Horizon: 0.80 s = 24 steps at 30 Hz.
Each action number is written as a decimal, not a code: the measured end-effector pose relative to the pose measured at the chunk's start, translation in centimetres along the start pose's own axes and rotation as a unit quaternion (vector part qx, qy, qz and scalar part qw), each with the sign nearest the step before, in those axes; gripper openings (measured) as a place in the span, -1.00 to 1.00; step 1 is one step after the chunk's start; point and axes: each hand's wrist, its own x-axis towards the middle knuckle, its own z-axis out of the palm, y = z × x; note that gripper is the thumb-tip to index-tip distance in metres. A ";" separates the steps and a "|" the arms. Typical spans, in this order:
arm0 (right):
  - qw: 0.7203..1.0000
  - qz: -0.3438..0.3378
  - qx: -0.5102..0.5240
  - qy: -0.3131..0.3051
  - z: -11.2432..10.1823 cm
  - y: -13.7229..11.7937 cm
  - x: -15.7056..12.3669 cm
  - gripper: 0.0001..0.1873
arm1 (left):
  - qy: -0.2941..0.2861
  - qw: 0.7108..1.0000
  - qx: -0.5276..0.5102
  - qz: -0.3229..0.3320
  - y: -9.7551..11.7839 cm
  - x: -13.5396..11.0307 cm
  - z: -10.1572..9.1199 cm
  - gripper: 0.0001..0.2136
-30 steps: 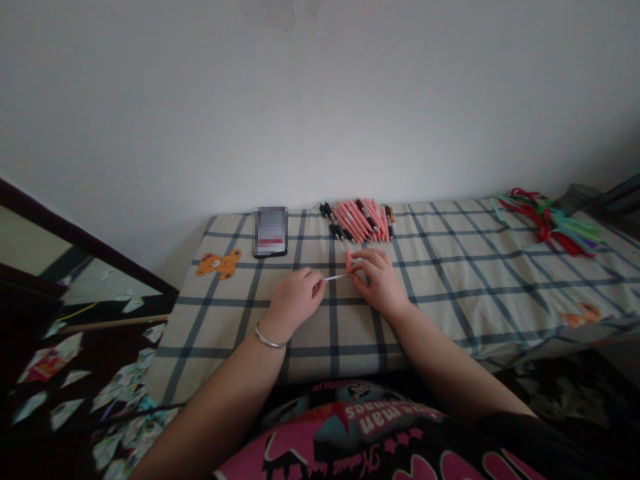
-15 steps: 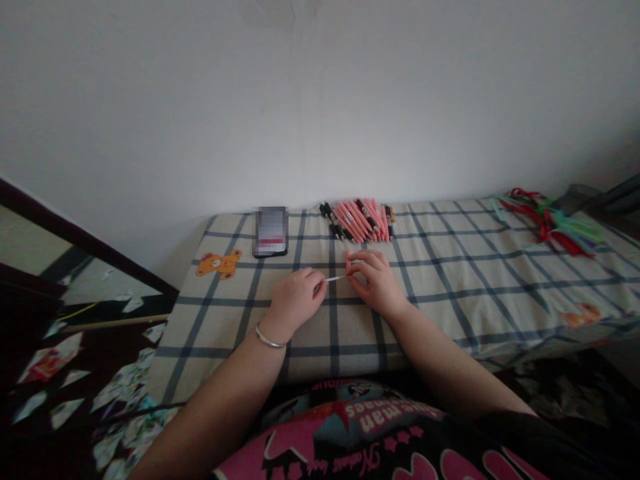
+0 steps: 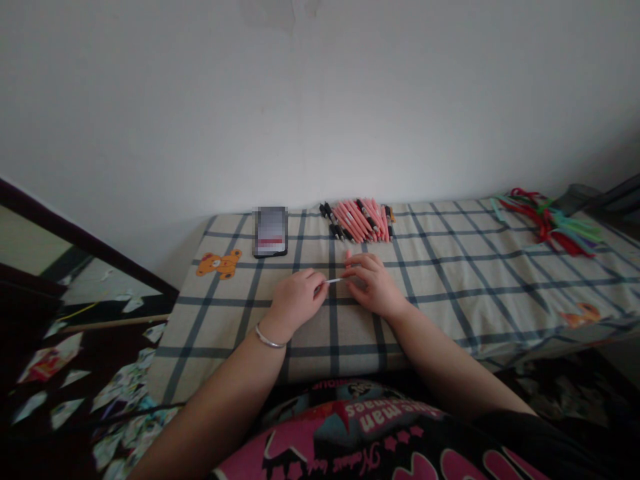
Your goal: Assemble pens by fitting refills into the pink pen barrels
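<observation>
My left hand (image 3: pixel 299 297) is closed in a pinch on a thin white pen refill (image 3: pixel 333 281), which sticks out to the right over the checked cloth. The refill's far end meets the fingertips of my right hand (image 3: pixel 376 287). Those fingers are curled round a pink pen barrel (image 3: pixel 349 255); only a short end of it shows past the index finger, and the rest is hidden. Just beyond the hands lies a pile of pink pen barrels (image 3: pixel 355 223) with black-gripped pens (image 3: pixel 333 223) among them.
A phone (image 3: pixel 271 232) lies at the back left of the checked tablecloth (image 3: pixel 435 280). Red, green and blue strips (image 3: pixel 550 223) are heaped at the far right. The wall (image 3: pixel 320 120) rises behind the table. Paper scraps (image 3: pixel 125 393) cover the floor at left.
My right hand has shifted very slightly, and less of the pink barrel and of the refill shows. My left hand stays in place, still pinching the refill.
</observation>
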 end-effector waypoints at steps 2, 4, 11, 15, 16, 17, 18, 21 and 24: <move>1.000 0.002 -0.002 -0.012 0.0 0.0 0.0 -0.80 | -0.001 1.000 -0.004 -0.001 0.0 0.0 0.0 -0.77; 1.000 0.014 -0.010 -0.020 0.0 0.0 0.0 -0.78 | -0.002 1.000 -0.009 -0.004 0.0 0.0 -0.1 -0.77; 0.994 0.073 -0.076 -0.013 0.2 0.4 -0.1 -0.68 | 0.001 0.999 -0.031 -0.031 0.0 0.0 -0.4 -0.78; 0.993 0.074 -0.092 -0.020 0.2 0.5 -0.1 -0.65 | 0.018 0.998 -0.031 -0.046 -0.2 0.0 -0.3 -0.78; 0.992 0.073 -0.095 -0.026 0.2 0.5 -0.1 -0.63 | 0.021 0.998 -0.032 -0.046 -0.3 0.0 -0.2 -0.78; 0.992 0.071 -0.099 -0.033 0.2 0.5 -0.1 -0.62 | 0.023 0.998 -0.032 -0.046 -0.3 0.0 -0.2 -0.78; 0.991 0.070 -0.104 -0.039 0.2 0.5 -0.1 -0.62 | 0.026 0.998 -0.032 -0.047 -0.4 0.0 -0.2 -0.79; 0.990 0.071 -0.117 -0.046 0.2 0.5 -0.1 -0.65 | 0.036 0.997 -0.026 -0.055 -0.5 -0.1 -0.1 -0.78; 0.988 0.080 -0.123 -0.045 0.2 0.5 -0.1 -0.69 | 0.036 0.997 -0.024 -0.067 -0.6 0.0 -0.1 -0.78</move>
